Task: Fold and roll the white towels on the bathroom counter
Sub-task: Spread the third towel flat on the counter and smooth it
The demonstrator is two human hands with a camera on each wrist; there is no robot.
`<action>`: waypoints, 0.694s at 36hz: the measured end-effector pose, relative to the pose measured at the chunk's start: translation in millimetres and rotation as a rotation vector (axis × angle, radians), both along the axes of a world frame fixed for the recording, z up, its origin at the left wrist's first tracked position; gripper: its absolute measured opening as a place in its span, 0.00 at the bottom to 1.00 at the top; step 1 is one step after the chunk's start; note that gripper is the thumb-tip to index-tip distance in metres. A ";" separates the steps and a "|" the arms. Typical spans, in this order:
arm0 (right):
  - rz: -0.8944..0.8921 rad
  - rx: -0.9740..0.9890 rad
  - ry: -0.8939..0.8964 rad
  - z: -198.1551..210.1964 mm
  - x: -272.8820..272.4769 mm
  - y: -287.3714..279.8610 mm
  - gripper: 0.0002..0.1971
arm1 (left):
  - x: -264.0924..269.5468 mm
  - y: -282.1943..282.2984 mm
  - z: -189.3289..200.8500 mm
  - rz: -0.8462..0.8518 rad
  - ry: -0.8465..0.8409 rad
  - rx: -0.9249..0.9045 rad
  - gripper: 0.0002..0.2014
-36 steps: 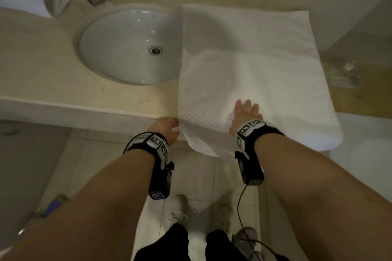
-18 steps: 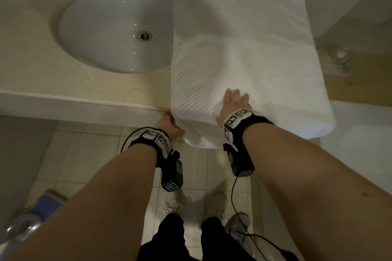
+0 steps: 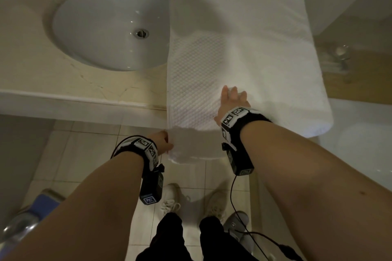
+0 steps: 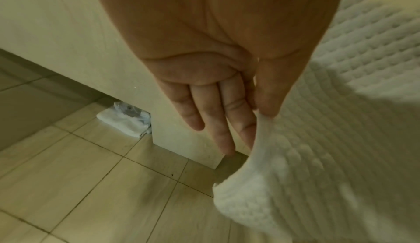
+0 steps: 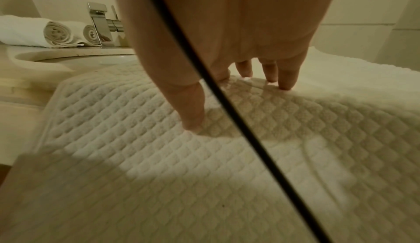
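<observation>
Left hand [image 3: 162,142]: below the surface edge, thumb and forefinger pinching the towel's [image 3: 244,53] hanging corner.
Right hand [image 3: 232,99]: fingers straight, pressing flat on towel.

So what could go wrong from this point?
1. The left hand only pinches the white towel at its overhanging corner, so it could slip free.
2. That near edge hangs past the counter and may drag toward the floor.
3. The towel's left edge borders the sink and might sag in.

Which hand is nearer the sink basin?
Left. The left hand pinches the towel's hanging corner below the sink basin; the right hand presses the towel farther right.
</observation>
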State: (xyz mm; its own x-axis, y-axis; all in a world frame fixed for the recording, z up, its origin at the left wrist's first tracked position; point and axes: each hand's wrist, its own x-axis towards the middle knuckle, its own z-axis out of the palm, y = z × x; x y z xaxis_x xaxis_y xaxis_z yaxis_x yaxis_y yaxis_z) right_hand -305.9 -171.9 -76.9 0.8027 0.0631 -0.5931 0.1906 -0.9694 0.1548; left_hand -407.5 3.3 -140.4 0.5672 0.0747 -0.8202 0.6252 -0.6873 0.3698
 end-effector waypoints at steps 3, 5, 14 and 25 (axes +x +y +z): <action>0.000 -0.003 0.007 -0.8 0.0 -0.5 0.43 | -0.5 -6.8 4.0 0.047 0.017 -0.062 0.20; 0.004 0.002 0.007 -1.2 0.5 -0.9 0.44 | 0.7 -13.0 7.2 0.147 0.057 -0.190 0.19; 0.042 0.156 -0.050 9.6 -13.2 -10.2 0.38 | 16.8 -39.2 40.7 0.522 0.127 -0.424 0.09; -0.150 0.522 0.327 52.9 -43.4 -22.6 0.19 | 58.7 -53.2 77.3 0.580 0.192 -0.480 0.19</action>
